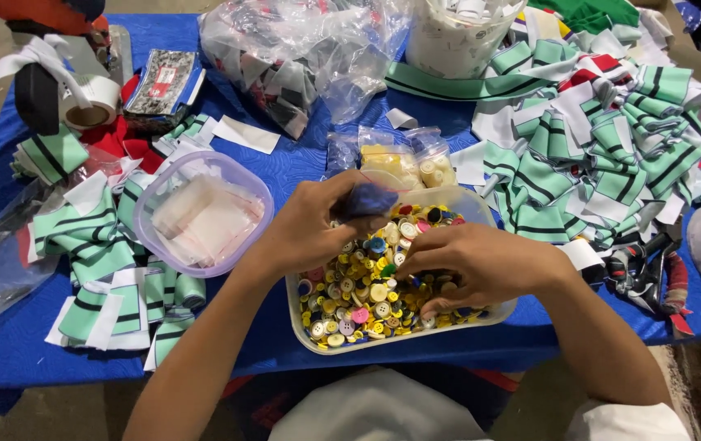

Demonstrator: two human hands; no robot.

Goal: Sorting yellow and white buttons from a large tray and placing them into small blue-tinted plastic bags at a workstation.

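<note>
White rectangular tray (308,320) sits at the near edge of the blue bench (7,351), heaped with mixed buttons (358,298): yellow, white, pink, blue, green. Small dark blue piece (369,198) held just above the tray's far rim.

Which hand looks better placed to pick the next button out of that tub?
Probably the right hand: its fingertips are already down among the buttons in the tub, while the left hand is busy holding a small bag.

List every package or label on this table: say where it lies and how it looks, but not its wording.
Flat camouflage-patterned packet with red label: far left, rectangular.
Large clear plastic bag of fabric pieces: far centre, crumpled.
Small clear bag of pale buttons: behind the white button tray.
</note>
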